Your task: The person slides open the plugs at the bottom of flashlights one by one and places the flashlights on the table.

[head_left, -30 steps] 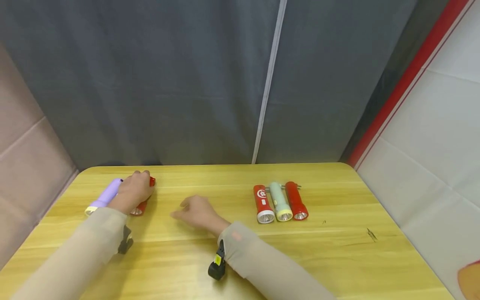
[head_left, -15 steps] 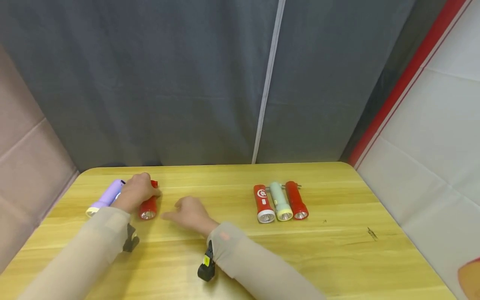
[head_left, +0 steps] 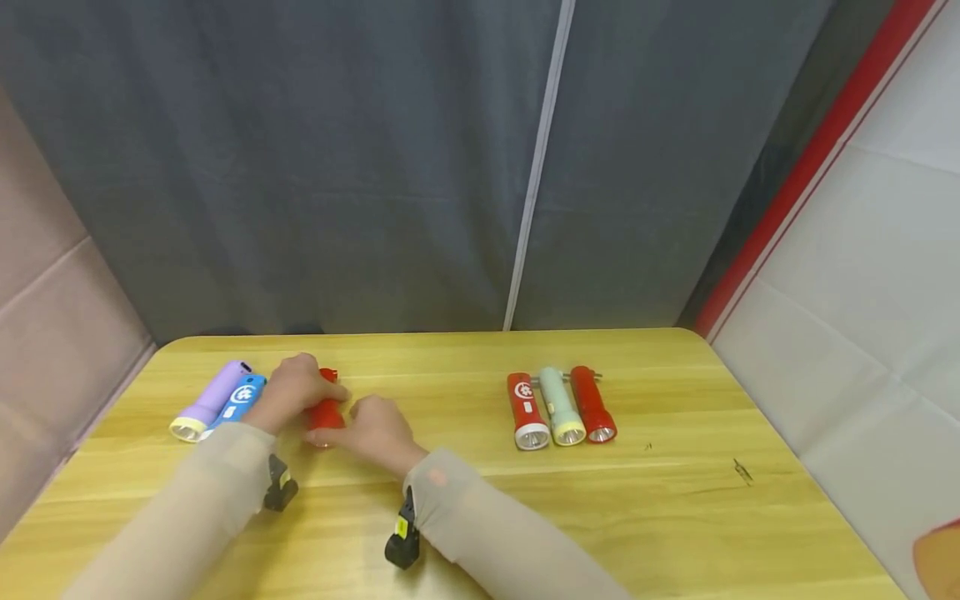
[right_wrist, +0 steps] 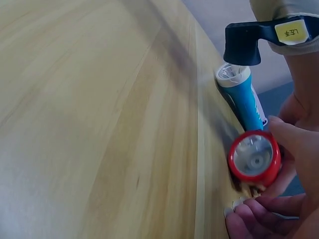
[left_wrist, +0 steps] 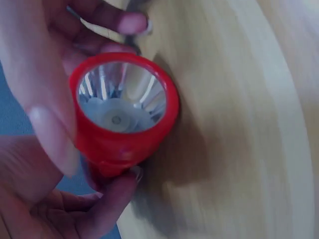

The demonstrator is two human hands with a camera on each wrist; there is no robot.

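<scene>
My left hand (head_left: 294,390) holds a red flashlight (head_left: 327,413) near the table's left side. Its lens end (left_wrist: 122,97) faces the left wrist camera. Close against the same flashlight is my right hand (head_left: 375,433), coming from the right with its thumb reaching toward the lens end. In the right wrist view, the right hand's fingertips (right_wrist: 239,214) lie low beside the red head, loosely bent. How firmly they touch is hard to see. Left of the left hand lie a blue flashlight (head_left: 242,398), partly covered by that hand, and a purple flashlight (head_left: 217,392) with a pale yellow rim.
On the wooden table (head_left: 465,517), a red and white flashlight (head_left: 524,404), a pale green one (head_left: 558,404) and an all-red one (head_left: 591,402) lie side by side, right of centre. A grey curtain (head_left: 375,183) hangs behind the table's far edge.
The left hand has moved right with the red flashlight, away from the purple one, uncovering the blue flashlight. The right hand has shifted left and now meets the red flashlight.
</scene>
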